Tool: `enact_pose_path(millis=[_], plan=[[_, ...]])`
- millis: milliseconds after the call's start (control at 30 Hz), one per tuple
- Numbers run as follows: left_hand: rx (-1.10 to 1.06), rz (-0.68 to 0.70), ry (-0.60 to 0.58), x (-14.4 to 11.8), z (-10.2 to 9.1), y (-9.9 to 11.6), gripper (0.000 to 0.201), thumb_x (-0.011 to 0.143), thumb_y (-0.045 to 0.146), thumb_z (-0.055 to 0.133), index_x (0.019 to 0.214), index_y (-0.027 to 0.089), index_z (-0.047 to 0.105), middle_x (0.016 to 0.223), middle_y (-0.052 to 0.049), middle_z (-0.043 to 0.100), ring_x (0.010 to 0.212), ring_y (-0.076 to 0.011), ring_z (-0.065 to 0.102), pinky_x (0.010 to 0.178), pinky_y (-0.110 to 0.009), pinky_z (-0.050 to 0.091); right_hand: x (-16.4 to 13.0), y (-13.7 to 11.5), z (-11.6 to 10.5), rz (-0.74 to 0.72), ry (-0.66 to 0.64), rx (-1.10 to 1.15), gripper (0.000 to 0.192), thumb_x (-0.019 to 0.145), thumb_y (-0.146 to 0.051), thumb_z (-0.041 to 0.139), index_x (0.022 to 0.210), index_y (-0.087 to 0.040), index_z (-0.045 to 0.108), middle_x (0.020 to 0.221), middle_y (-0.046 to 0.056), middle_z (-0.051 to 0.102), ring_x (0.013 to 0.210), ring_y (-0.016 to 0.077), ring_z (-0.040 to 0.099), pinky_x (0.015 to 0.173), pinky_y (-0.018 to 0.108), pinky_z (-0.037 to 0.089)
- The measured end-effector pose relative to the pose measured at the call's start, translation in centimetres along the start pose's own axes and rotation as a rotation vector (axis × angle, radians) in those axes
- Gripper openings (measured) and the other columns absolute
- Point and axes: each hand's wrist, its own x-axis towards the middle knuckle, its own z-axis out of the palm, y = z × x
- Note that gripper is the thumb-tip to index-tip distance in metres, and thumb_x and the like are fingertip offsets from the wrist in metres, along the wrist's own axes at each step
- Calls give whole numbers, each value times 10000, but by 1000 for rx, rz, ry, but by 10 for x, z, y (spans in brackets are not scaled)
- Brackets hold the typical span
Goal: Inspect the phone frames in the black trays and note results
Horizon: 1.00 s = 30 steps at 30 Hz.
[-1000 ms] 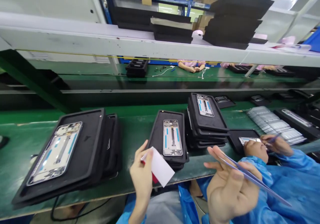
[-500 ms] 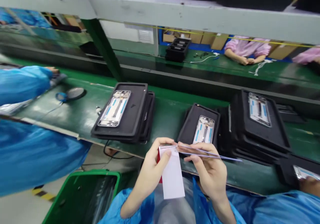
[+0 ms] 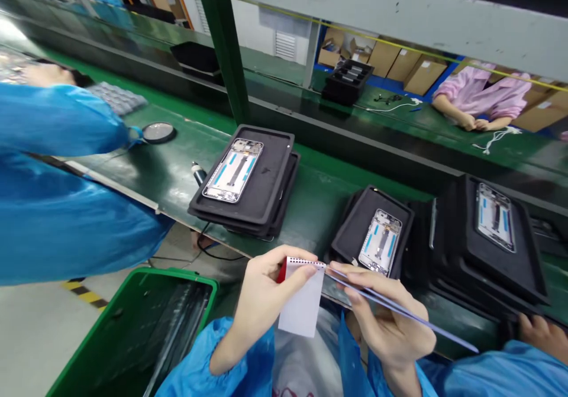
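I keep my left hand [image 3: 261, 293] pinching the sheet [image 3: 302, 299] steady while my right hand [image 3: 386, 320], gripping tweezers [image 3: 399, 309], lifts gently at its perforated edge.

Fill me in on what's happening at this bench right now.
A person in a blue smock sits at a green conveyor belt. The left hand pinches a white sticker sheet with a dotted top edge; the right hand holds purple tweezers with their tips at that edge. Just beyond lies a black tray holding a phone frame, with tray stacks on either side. Co-workers in blue sit close on both sides.
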Motion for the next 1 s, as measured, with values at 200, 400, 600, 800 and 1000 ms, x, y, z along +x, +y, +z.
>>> enact_pose_path(millis=[200,400,600,800,1000], plan=[[33,35,30,-2,-2,1,54,751,309,887,752,263,914,692,-18,846,550,-184,774,490,-195,590,6,-6,-2,-62,-71,-75,332,982,-33,791,1212,-269,832,1125,64,921,976,284,914,877,318,778],[42,79,47,-1,0,1,43,755,285,881,745,261,915,700,-15,853,546,-176,781,493,-174,593,11,-9,-4,-110,-100,-146,318,978,-24,789,1194,-255,820,1094,36,927,976,247,912,897,237,746],[56,109,41,-1,-1,1,54,772,269,868,764,258,919,716,-10,860,558,-167,790,516,-160,601,15,-11,-5,-143,-131,-206,312,980,-3,762,1179,-238,807,1099,50,926,965,240,913,904,217,736],[62,131,54,1,-1,0,52,777,265,869,756,260,917,718,-5,861,539,-155,774,501,-150,587,16,-8,-2,-135,-107,-208,282,989,-25,766,1165,-239,818,1075,56,927,917,251,917,859,238,753],[22,183,33,0,-9,2,114,799,188,853,772,285,907,709,50,855,570,-123,793,537,-107,576,14,-15,10,41,-4,-78,253,998,-57,798,1137,-261,852,1051,30,928,881,224,920,832,232,760]])
